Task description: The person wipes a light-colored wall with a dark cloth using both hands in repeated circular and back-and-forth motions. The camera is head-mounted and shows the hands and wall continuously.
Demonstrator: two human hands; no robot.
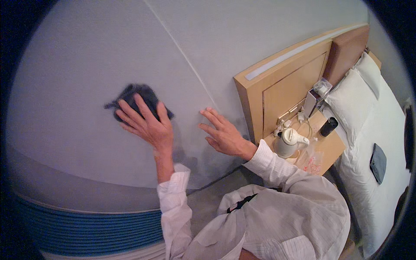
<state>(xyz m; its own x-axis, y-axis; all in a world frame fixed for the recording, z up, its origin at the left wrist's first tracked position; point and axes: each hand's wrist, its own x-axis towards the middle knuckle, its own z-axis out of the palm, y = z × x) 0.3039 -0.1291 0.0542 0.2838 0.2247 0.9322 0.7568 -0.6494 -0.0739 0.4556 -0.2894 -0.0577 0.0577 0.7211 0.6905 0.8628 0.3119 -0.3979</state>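
My left hand [148,125] presses a dark cloth [135,94] flat against the pale grey wall [97,55]. Its fingers are spread over the cloth, and a corner of the cloth sticks out on the left. To the right, my right hand [222,133] holds nothing. Its fingers are apart and its fingertips are at the wall, near the lower end of a thin pale line [180,52]; whether they touch it I cannot tell.
A wooden headboard [279,87] juts out at the right. Below it, a bedside table [334,148] bears a white electric kettle [289,143], a black cylinder [329,126], cables and a plastic bag [313,164]. A folded dark cloth [378,164] lies on the white bed [360,201].
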